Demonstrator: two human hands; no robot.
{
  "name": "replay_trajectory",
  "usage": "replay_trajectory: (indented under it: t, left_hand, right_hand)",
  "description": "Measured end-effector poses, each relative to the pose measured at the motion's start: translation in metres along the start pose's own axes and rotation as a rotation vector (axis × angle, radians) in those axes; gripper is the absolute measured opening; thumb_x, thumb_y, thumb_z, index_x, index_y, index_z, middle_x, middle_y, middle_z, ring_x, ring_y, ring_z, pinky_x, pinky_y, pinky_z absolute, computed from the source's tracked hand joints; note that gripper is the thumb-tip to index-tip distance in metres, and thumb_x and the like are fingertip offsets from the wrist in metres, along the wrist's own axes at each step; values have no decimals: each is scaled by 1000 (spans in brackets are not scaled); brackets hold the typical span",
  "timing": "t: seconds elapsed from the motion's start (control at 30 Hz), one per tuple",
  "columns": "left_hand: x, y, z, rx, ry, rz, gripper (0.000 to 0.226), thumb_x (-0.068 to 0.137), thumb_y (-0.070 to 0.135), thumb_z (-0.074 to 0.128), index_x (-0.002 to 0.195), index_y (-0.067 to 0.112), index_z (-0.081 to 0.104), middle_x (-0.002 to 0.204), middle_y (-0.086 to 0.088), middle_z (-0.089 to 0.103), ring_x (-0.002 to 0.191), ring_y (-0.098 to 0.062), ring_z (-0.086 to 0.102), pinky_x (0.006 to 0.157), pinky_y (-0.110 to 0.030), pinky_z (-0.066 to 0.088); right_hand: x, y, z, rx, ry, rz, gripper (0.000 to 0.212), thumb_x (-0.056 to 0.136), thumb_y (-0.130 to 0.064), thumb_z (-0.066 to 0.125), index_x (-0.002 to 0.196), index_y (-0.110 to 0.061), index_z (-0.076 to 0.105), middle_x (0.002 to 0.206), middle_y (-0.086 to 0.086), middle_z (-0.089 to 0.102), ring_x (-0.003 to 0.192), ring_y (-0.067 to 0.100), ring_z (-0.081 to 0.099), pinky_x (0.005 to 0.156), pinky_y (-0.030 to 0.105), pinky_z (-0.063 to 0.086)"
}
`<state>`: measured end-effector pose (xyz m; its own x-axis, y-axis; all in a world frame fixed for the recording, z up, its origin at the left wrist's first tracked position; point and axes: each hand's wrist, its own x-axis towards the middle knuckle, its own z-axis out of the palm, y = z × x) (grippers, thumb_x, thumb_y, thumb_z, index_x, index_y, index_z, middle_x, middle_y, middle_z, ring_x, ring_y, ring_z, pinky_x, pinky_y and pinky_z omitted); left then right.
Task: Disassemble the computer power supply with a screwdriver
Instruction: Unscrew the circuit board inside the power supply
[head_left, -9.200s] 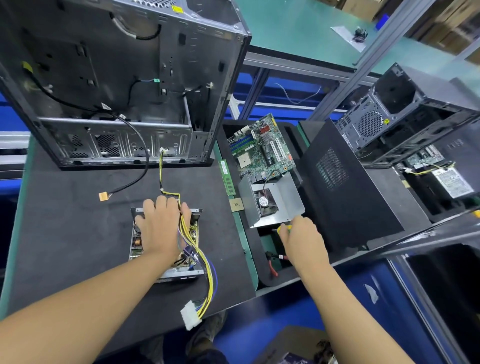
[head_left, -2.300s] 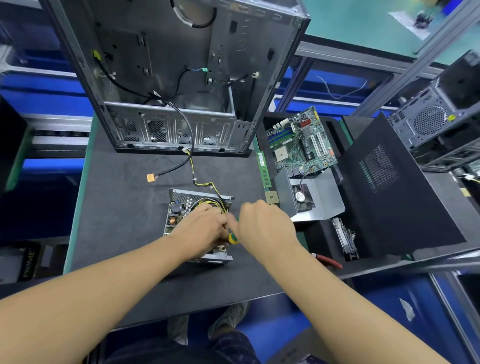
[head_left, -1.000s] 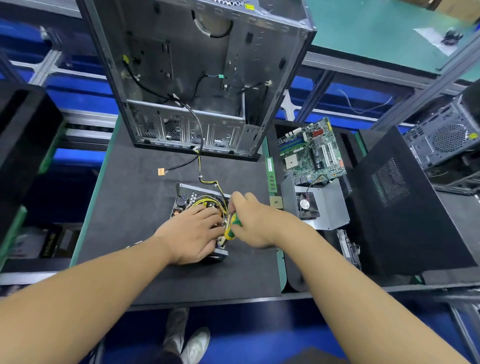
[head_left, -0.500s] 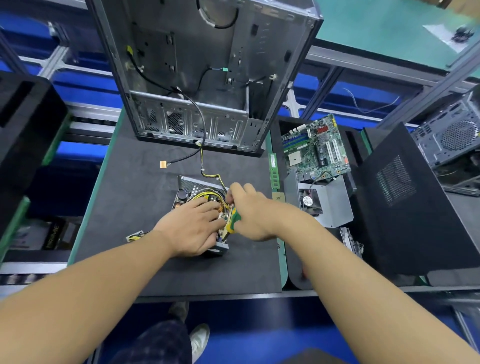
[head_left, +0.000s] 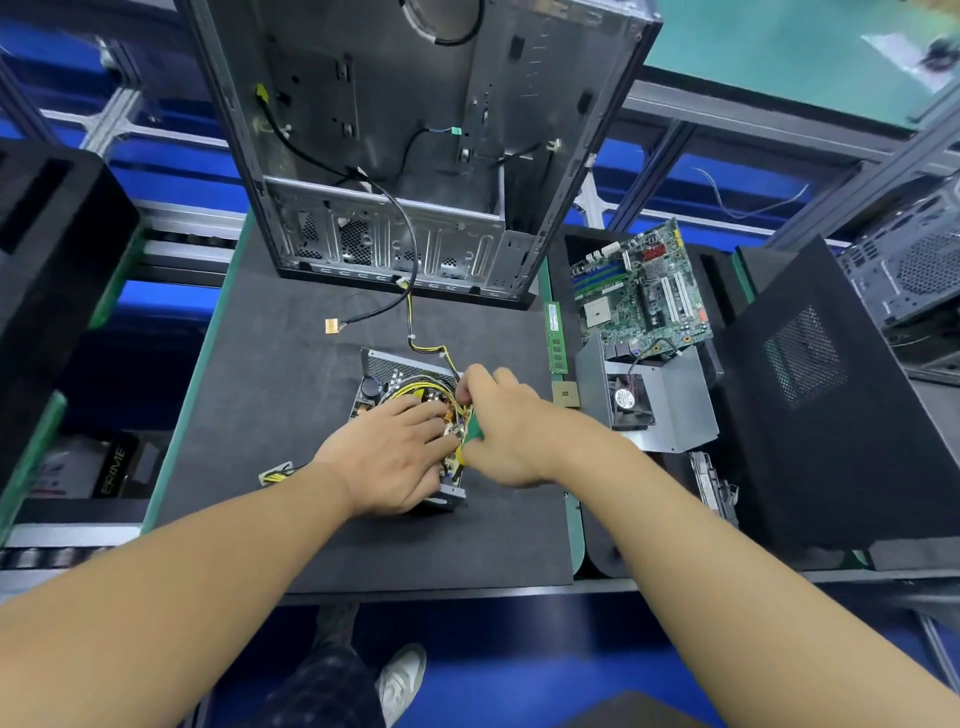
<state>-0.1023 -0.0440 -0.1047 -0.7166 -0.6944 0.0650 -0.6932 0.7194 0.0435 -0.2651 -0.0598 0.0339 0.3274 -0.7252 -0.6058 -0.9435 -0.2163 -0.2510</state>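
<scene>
Left grip (head_left: 395, 457), fingers straight, presses flat on the open power supply (head_left: 387, 371); right grip (head_left: 511, 431) clasps the screwdriver (head_left: 474, 434). Probably rigid, hefty, fragile inside: hold its metal sides.

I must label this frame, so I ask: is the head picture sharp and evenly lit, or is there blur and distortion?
Head view, centre: evenly lit and sharp, the power supply and motherboard show clear detail. Head view, top right corner: smeared. Head view, edges: wide-lens distortion, the computer case leans and the forearms look oversized.
</scene>
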Motion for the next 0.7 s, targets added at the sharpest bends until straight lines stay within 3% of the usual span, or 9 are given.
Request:
replay_trajectory:
  t: [0.1,0.2,0.27,0.33,0.4,0.47,0.53,0.63,0.7]
  left_hand:
    - [0,1,1,30,-27,-7,41,93,34,31,104,13,64,109,-6,66,121,-30,50,104,-43,38]
    - [2,-1,1,20,-86,-15,45,94,36,25,110,15,61,114,-4,64,128,-28,44,109,-42,32]
    - [3,-2,1,36,-76,-6,45,94,36,27,109,15,63,110,-4,66,128,-28,46,109,-43,34]
    - [2,-2,1,44,-37,5,42,92,35,31,104,14,65,103,-5,67,124,-30,50,106,-44,38]
    - [1,-1,0,36,-15,20,37,91,34,36,99,14,66,99,-6,67,120,-31,53,104,-45,41]
    - [2,-1,-2,42,-14,20,34,90,34,38,96,13,65,100,-7,67,118,-31,54,103,-45,42]
    - [3,-1,-2,43,-43,16,38,91,35,34,102,13,64,108,-7,66,122,-31,50,106,-44,38]
    - [1,-2,1,15,-114,-1,47,94,36,24,112,15,62,116,-5,64,135,-29,41,111,-42,30]
    - [0,-2,1,24,-113,2,49,94,37,23,116,16,62,118,-3,64,135,-28,41,112,-42,29]
  right_hand:
    - [-1,2,7,-124,151,114,37,98,-53,35,113,-18,34,100,4,34,95,31,47,68,39,35]
    - [-1,5,9,-290,247,73,25,104,-41,32,98,-16,29,88,7,52,76,32,53,50,33,24]
    - [-1,8,9,-251,234,2,15,103,-29,38,104,-15,32,103,10,56,79,34,53,53,35,33]
    - [-2,10,4,-103,97,-18,24,97,-23,45,118,-17,35,114,9,42,96,34,49,75,43,45]
    - [-3,9,0,-1,10,-2,35,93,-22,51,123,-21,34,113,4,33,107,31,42,87,44,42]
    - [-3,7,4,8,64,26,34,94,-33,50,121,-20,35,111,5,32,107,31,42,81,42,39]
    - [-4,6,9,-63,158,71,31,100,-43,41,114,-17,34,105,8,37,91,32,47,70,40,36]
    - [-1,6,11,-257,260,39,24,103,-35,40,97,-15,28,91,9,52,72,30,44,53,34,26]
    - [2,5,6,-222,242,-13,21,102,-30,42,98,-14,28,94,11,58,72,31,47,54,35,30]
